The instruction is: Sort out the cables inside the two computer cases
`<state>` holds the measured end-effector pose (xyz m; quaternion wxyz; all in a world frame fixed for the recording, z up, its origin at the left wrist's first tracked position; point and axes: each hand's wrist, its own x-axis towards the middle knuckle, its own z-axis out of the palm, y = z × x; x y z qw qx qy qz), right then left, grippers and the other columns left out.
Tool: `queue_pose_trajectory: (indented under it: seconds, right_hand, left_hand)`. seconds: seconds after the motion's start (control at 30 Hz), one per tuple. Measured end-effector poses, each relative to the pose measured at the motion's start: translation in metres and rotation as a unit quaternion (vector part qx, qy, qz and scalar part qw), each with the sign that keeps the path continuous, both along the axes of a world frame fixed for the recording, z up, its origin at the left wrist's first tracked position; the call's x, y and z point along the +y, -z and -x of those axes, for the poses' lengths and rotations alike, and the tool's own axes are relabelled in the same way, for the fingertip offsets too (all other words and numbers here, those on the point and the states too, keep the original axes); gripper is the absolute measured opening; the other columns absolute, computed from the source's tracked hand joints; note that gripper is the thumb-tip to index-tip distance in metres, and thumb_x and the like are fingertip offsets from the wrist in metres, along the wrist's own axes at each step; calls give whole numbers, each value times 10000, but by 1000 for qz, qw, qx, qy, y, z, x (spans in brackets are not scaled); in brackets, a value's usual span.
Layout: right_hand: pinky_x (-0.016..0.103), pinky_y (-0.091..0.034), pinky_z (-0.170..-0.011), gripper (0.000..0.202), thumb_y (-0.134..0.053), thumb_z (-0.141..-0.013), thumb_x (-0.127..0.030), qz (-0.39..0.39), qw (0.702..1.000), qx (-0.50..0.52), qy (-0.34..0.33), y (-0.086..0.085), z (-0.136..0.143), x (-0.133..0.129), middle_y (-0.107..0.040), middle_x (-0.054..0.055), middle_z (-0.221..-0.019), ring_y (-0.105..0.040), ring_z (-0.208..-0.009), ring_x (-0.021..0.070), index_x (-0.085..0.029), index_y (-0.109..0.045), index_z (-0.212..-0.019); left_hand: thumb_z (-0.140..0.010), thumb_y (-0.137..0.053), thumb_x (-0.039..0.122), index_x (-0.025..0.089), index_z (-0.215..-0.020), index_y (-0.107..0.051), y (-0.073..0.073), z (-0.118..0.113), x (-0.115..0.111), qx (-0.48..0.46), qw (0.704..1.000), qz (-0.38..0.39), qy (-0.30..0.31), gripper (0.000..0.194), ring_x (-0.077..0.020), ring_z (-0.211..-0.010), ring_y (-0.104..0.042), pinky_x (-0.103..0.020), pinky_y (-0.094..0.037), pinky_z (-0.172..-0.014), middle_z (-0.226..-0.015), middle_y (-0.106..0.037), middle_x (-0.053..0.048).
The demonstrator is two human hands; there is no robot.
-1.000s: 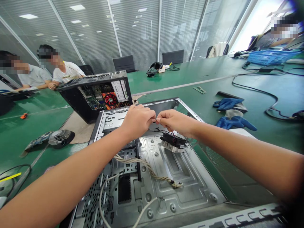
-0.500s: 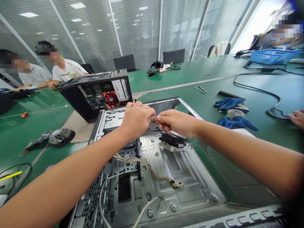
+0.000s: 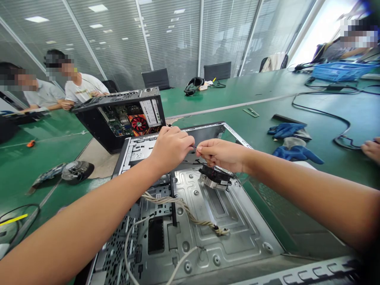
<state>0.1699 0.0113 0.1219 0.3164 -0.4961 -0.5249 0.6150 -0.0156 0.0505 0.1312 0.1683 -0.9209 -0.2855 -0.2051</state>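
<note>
Over an open metal computer case (image 3: 204, 245), my left hand (image 3: 173, 149) and my right hand (image 3: 221, 153) are pinched close together, fingertips nearly touching. A thin dark strand shows between them, and both sets of fingers are closed on it. Just below my right hand, a black fan with a silver heatsink (image 3: 216, 178) sits tilted in the case. Twisted beige cables (image 3: 190, 213) cross the case floor, and a grey-white cable (image 3: 127, 241) loops at its near left.
A second computer tower (image 3: 95, 128) with a red fan stands behind at the left. Blue gloves (image 3: 297, 152), a cap (image 3: 77, 172), a headset (image 3: 193, 86) and a blue basket (image 3: 341, 71) lie on the green table. Other people sit left and right; a person's hand (image 3: 372, 148) shows at right.
My fingertips have moved slightly apart, and the dark strand between them shows more clearly. The fan and heatsink have shifted a little. One seated person's arm has moved.
</note>
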Motion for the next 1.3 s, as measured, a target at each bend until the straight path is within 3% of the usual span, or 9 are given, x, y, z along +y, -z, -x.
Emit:
queue_pose_trajectory:
  seconds: [0.27,0.5,0.63,0.83,1.1,1.2,1.3]
  right_hand:
    - [260,-261,-499,251,-535,-869,-179,-35,999,-27,4,1,3,-1,-294,-49,-516,-252,-507,106,-187,-538,-619]
    - [260,-277,-512,224,-525,-877,-201,-89,991,-97,14,5,2,2,-345,-47,-510,-291,-501,103,-180,-589,-664]
    - [259,-280,-511,220,-526,-880,-204,-80,993,-89,8,5,1,2,-327,-51,-512,-287,-500,105,-184,-588,-670]
    - [255,-263,-495,261,-492,-906,-201,-48,997,-61,-3,3,2,1,-298,-51,-503,-268,-497,109,-182,-564,-656]
    - [257,-270,-495,255,-499,-903,-201,-43,997,-62,-11,2,2,-1,-307,-50,-488,-260,-490,108,-179,-579,-662]
    - [257,-267,-493,239,-517,-889,-205,-46,996,-69,-9,2,3,-1,-324,-48,-488,-264,-488,107,-182,-582,-660]
    - [254,-270,-494,222,-537,-877,-223,-57,996,-71,-11,3,2,-1,-332,-49,-496,-273,-493,105,-185,-586,-663]
  left_hand:
    - [-954,-454,247,193,-843,-651,2,-2,-2,35,999,-10,-8,233,-210,-852,-516,-366,-299,-766,-858,-706,-36]
    - [-921,-474,239,188,-812,-661,3,-5,0,8,994,101,-30,223,-191,-804,-534,-334,-341,-728,-821,-699,-31]
    - [-920,-482,231,179,-847,-651,4,-4,3,-5,991,134,-10,192,-174,-771,-557,-314,-379,-698,-826,-677,-34]
    - [-931,-474,220,172,-907,-628,3,-2,1,17,996,86,15,163,-166,-779,-576,-281,-391,-637,-893,-644,-50]
    - [-941,-459,220,183,-811,-633,4,-1,4,63,997,1,48,220,-163,-710,-555,-300,-370,-626,-789,-639,-30]
    - [-924,-454,183,187,-818,-639,3,-2,2,59,997,24,41,214,-166,-728,-559,-301,-377,-631,-796,-642,-28]
    - [-918,-458,193,197,-821,-647,3,-3,0,23,995,94,25,212,-161,-750,-568,-289,-388,-634,-818,-646,-21]
